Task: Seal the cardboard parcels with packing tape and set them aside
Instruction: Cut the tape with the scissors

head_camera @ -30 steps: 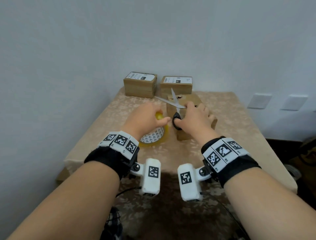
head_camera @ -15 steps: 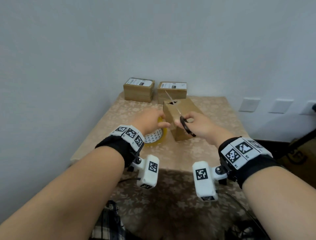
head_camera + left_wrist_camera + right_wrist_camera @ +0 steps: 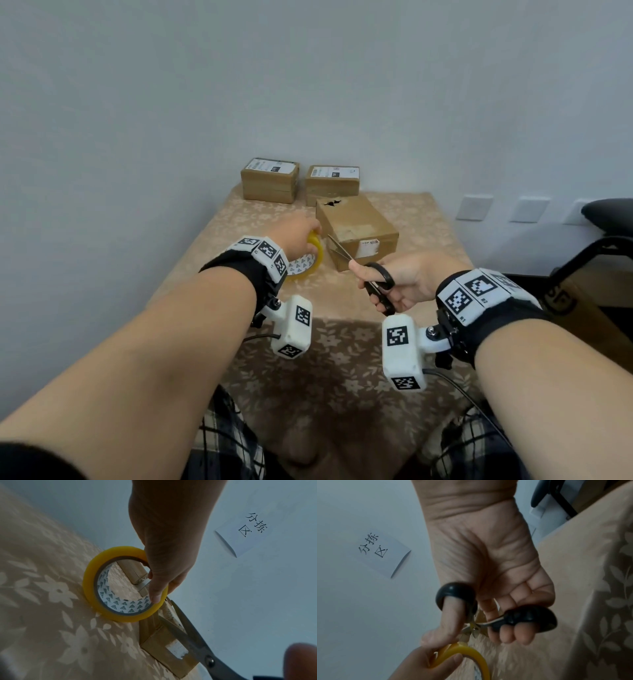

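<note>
A brown cardboard box [image 3: 356,229] lies near the middle of the table [image 3: 411,212], which wears a beige flowered cloth; the box has a torn hole at its far top edge and a white label on its near end, too small to read. Just left of it a yellow roll of tape [image 3: 120,585], its core printed with small triangles, stands on edge on the cloth. The left hand [image 3: 298,234] pinches the roll's upper rim, thumb inside the ring. The right hand [image 3: 407,284] holds black-handled scissors [image 3: 363,274], thumb through one loop and fingers curled through the other, the blades parted and pointing at the box. Two sealed boxes [image 3: 270,181] with white labels sit side by side at the table's far edge. A paper sign [image 3: 243,532] on the wall reads 分拣区.
</note>
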Available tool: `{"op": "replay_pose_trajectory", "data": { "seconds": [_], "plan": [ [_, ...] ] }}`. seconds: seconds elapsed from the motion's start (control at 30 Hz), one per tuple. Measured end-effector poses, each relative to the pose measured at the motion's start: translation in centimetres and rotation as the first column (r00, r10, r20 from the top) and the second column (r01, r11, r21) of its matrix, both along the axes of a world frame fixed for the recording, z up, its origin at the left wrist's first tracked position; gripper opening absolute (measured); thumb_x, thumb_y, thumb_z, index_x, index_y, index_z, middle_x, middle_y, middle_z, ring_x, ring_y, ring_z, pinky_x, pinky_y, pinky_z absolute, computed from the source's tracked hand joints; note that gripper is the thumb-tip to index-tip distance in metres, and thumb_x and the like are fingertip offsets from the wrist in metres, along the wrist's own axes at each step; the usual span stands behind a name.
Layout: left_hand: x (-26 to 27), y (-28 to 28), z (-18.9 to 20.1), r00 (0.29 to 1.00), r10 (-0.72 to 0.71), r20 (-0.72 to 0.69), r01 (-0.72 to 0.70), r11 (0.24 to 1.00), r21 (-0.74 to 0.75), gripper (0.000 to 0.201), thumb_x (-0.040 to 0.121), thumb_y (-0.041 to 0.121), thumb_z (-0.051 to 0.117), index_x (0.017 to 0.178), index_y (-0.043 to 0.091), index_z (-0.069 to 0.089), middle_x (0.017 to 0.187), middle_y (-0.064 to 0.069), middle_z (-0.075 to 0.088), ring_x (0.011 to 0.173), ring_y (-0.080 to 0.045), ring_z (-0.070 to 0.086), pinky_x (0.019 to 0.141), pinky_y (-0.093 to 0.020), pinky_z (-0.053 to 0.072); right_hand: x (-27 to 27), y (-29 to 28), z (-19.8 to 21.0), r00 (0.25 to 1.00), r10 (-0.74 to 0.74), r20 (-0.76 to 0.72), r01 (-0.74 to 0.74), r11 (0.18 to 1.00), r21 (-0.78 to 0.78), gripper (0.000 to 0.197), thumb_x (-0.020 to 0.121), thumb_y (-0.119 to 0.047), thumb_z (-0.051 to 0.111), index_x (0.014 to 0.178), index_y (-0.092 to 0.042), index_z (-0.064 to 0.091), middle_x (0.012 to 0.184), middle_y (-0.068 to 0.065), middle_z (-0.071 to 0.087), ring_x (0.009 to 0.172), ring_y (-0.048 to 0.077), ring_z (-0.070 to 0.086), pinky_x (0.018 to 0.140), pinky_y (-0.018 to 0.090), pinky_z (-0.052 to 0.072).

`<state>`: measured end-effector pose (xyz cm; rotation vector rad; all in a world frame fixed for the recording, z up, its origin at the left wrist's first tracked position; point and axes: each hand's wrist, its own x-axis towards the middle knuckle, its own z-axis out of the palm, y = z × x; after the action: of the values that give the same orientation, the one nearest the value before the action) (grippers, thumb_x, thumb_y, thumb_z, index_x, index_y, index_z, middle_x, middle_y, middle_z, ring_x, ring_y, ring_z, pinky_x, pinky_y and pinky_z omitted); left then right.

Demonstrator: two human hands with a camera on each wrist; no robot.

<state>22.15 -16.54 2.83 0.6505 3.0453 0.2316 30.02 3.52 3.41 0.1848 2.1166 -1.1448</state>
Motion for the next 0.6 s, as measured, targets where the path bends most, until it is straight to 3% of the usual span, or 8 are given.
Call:
{"op": "replay_pose_trajectory", "data": {
  "seconds": [0.1, 0.33, 0.43, 0.6],
  "plan": [
    [-0.4, -0.3, -0.2, 1.000, 0.002, 0.008, -0.002, 1.000, 0.029, 0.040, 0.089, 0.029, 0.063, 0.126, 0.017, 0.052, 0.125, -0.007, 0.053, 0.111, -0.024, 0.052, 0.090, -0.033, 0.042, -0.4, -0.1, -0.3, 0.999, 0.030, 0.020, -0.029, 0.999, -0.030, 0.065, 0.060, -0.067, 0.057, 0.098, -0.015, 0.053, 0.066, 0.000, 0.054, 0.064, 0.014, 0.051, 0.068, 0.025, 0.037],
    [-0.4, -0.6, -0.1, 1.000, -0.013, 0.002, 0.013, 0.998, 0.056, 0.039, 0.091, 0.028, 0.061, 0.127, 0.016, 0.053, 0.128, -0.007, 0.053, 0.115, -0.024, 0.050, 0.090, -0.030, 0.038, -0.6, 0.2, -1.0, 0.998, 0.042, 0.052, -0.041, 0.999, -0.010, 0.065, 0.058, -0.069, 0.057, 0.094, -0.015, 0.054, 0.063, -0.001, 0.053, 0.062, 0.012, 0.050, 0.068, 0.026, 0.038],
    [-0.1, -0.7, -0.1, 1.000, -0.011, 0.010, 0.010, 0.998, 0.057, 0.038, 0.091, 0.028, 0.061, 0.127, 0.018, 0.054, 0.129, -0.007, 0.051, 0.117, -0.024, 0.049, 0.092, -0.031, 0.037, -0.5, -0.6, -1.6, 0.999, -0.028, -0.023, 0.027, 0.999, -0.040, 0.055, 0.069, -0.067, 0.056, 0.090, -0.016, 0.051, 0.062, -0.001, 0.056, 0.055, 0.011, 0.055, 0.059, 0.022, 0.038],
    [0.1, -0.9, 0.1, 0.999, -0.032, 0.003, 0.032, 0.996, 0.086, 0.033, 0.090, 0.029, 0.060, 0.121, 0.017, 0.058, 0.123, -0.006, 0.054, 0.112, -0.022, 0.050, 0.089, -0.029, 0.037, -0.9, -2.7, -2.7, 0.988, -0.125, -0.093, 0.118, 0.990, -0.083, 0.056, 0.078, -0.066, 0.057, 0.096, -0.013, 0.054, 0.066, 0.005, 0.057, 0.054, 0.013, 0.058, 0.058, 0.022, 0.035]
  ]
}}
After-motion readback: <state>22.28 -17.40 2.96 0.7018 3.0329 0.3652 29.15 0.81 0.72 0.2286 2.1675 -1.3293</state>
